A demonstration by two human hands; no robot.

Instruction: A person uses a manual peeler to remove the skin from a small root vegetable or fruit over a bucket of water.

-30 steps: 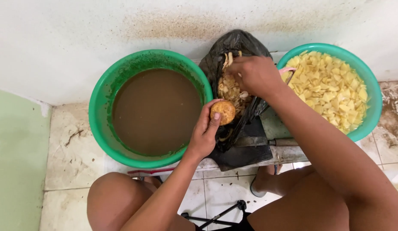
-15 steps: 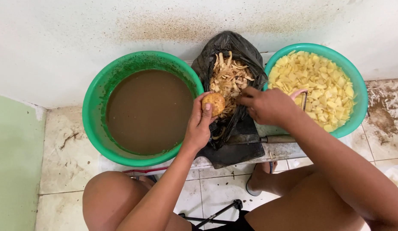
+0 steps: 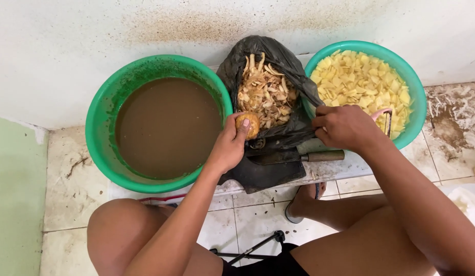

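My left hand holds a small round brown potato over the edge of a black plastic bag full of pale peelings. My right hand grips a peeler with a pink handle, just right of the bag and in front of a green basin heaped with yellow cut potato pieces. The two hands are apart, the bag's rim between them.
A large green basin of muddy brown water stands at the left against the white wall. A knife with a wooden handle lies on the black bag below my hands. My bare knees fill the lower frame over dirty floor tiles.
My right hand has drawn back from above the peelings to the right, beside the yellow-piece basin. My left hand with the potato has stayed near the bag's rim.
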